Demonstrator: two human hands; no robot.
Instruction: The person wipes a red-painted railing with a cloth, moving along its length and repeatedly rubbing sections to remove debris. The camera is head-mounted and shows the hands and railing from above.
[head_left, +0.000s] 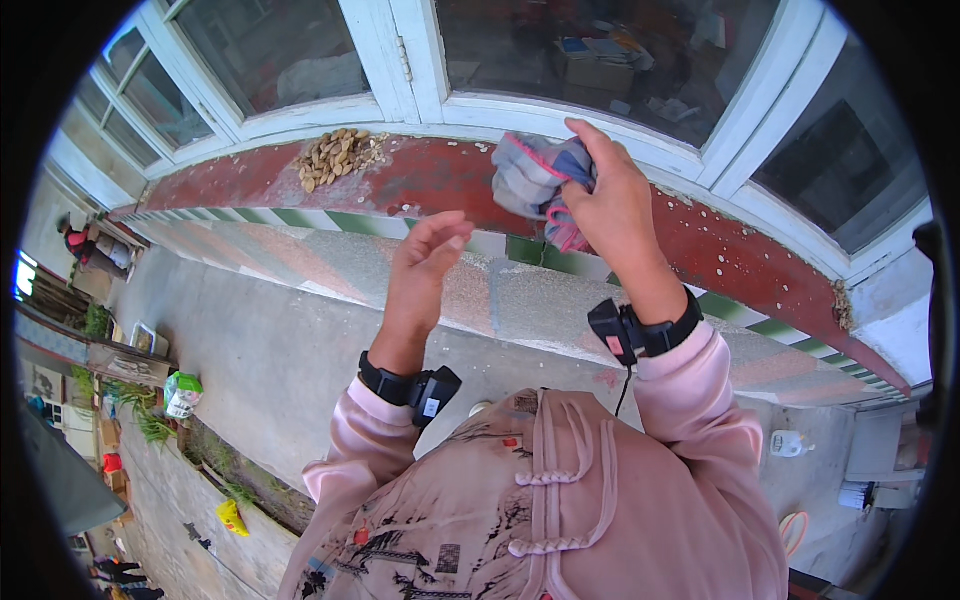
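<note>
My right hand (609, 196) grips a bunched grey and blue cloth with pink edging (529, 174) over the red windowsill (435, 169). Part of the cloth hangs below the fingers, over the sill's front edge. To the left of it my left hand (429, 251) is held in the air in front of the green and white tiled edge, with fingers loosely curved and nothing in them. A heap of brown, flat seeds or nuts in shells (334, 157) lies further left on the sill, with small pale flakes beside it. More pale flakes are scattered along the sill.
White-framed windows (574, 124) stand right behind the sill. Small dry debris (843, 304) lies at its right end. On the concrete ground are a green and white bag (182, 394), a yellow bag (232, 517) and a white jug (786, 443). Other people are far off at the left.
</note>
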